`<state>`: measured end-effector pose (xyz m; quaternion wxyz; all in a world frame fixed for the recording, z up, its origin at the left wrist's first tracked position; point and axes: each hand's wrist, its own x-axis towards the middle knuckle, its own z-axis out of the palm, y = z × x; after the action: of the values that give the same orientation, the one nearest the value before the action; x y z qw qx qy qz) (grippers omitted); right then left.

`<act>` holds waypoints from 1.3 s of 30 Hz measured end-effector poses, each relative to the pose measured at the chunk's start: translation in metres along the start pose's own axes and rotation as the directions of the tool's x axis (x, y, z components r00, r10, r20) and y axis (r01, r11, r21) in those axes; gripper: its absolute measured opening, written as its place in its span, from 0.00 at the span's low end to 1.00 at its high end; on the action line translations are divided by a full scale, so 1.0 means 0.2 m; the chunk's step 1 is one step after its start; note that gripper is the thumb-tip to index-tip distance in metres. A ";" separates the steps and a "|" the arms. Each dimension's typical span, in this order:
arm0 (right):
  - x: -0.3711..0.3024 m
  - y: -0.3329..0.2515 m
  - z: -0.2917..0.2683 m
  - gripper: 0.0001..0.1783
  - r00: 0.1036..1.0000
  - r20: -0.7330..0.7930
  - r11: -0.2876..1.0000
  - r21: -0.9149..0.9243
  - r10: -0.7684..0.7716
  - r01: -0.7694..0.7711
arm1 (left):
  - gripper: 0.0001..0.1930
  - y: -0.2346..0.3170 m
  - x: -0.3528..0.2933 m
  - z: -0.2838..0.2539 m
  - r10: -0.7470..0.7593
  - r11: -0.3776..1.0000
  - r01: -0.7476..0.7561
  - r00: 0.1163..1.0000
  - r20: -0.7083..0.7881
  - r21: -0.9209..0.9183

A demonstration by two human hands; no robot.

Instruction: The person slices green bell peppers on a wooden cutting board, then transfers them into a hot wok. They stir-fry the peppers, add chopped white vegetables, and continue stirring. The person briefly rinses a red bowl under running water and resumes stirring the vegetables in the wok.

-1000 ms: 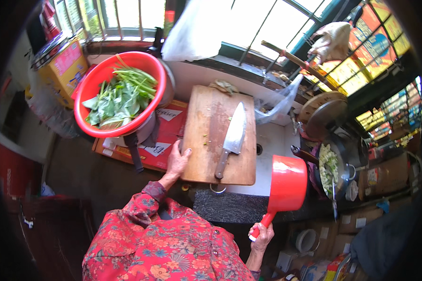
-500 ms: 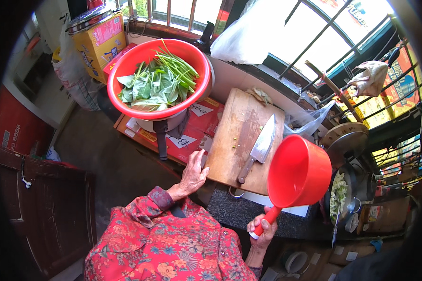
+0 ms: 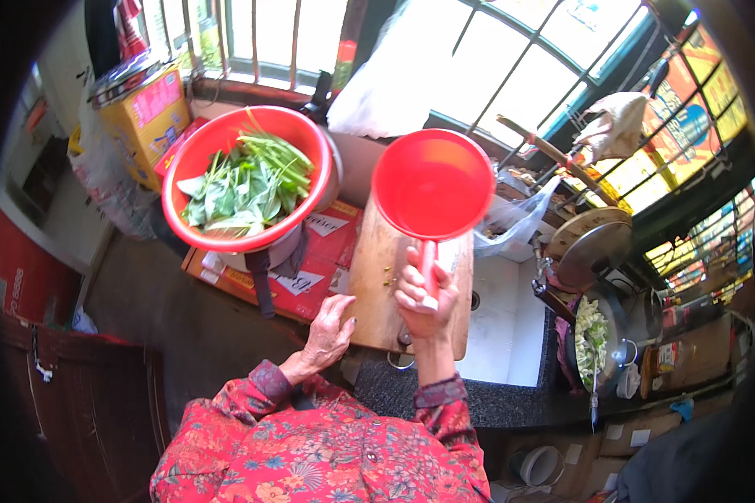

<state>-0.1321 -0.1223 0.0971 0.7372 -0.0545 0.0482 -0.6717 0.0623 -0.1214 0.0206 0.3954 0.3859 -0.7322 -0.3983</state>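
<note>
My right hand (image 3: 424,306) is wrapped round the handle of a red plastic water dipper (image 3: 432,180), held up over the wooden cutting board (image 3: 369,281). Bits of green lie on the board, and the dipper and hand hide most of the knife there. Beside the board's near left corner is my left hand (image 3: 329,335), its fingers loosely apart and nothing in them. To the far left a red basin (image 3: 176,205) holds leafy green vegetables (image 3: 252,180). A white sink (image 3: 503,327) opens to the right of the board.
A wok (image 3: 617,331) with chopped pale greens stands at the right, a utensil resting in it. Round lids (image 3: 594,251) lean behind it. Red cardboard boxes (image 3: 331,239) sit under the basin. A white plastic bag (image 3: 386,88) hangs at the barred window.
My right hand has swung the dipper left and away from me, from beside the board to over it, uncovering the sink. The view has shifted; my left hand stays near the board's corner.
</note>
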 end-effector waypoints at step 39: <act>-0.36 -0.02 -0.31 0.40 0.738 -0.166 -0.530 -0.596 -0.654 -0.603 | 0.22 -0.24 0.41 0.39 0.168 0.891 -0.210 0.976 0.136 0.403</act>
<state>-0.1514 -0.0525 0.0361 0.1489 -0.4221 0.8656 -0.2246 -0.0262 -0.1907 -0.0281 0.3052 0.3681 -0.8524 -0.2116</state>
